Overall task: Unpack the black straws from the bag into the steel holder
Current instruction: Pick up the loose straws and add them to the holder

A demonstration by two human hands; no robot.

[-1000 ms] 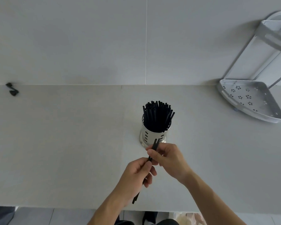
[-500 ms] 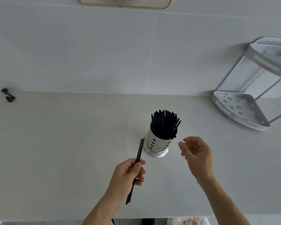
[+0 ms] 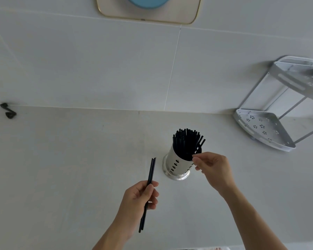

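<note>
On the pale counter [image 3: 79, 168], a little toward its back edge and right of the middle, stands the steel holder [image 3: 176, 164], a perforated cylinder on a flared base, packed with black straws [image 3: 187, 143] that fan out above its rim. The right hand [image 3: 213, 168] is at the holder's rim on the right side, thumb and forefinger pinched together on the lower end of one straw [image 3: 199, 146] that leans outward from the bunch (the contact is small, but the fingertips close on it).

The left hand [image 3: 139, 197] is nearer the counter's front edge, just left of the holder and apart from it. Its grip is curled round a pair of loose straws [image 3: 151, 170], thumb pressed on top, with the straws running from below the palm up past the fingers, their upper ends level with the holder's wall.

At the counter's far left, against the back edge, lies a small dark object [image 3: 8, 110]. In the back right corner stands a grey two-tier rack [image 3: 271, 130] with patterned holes in its lower tray. The tiled wall [image 3: 98, 69] behind carries a cream-framed panel with a blue disc [image 3: 148, 1] at the top.
</note>
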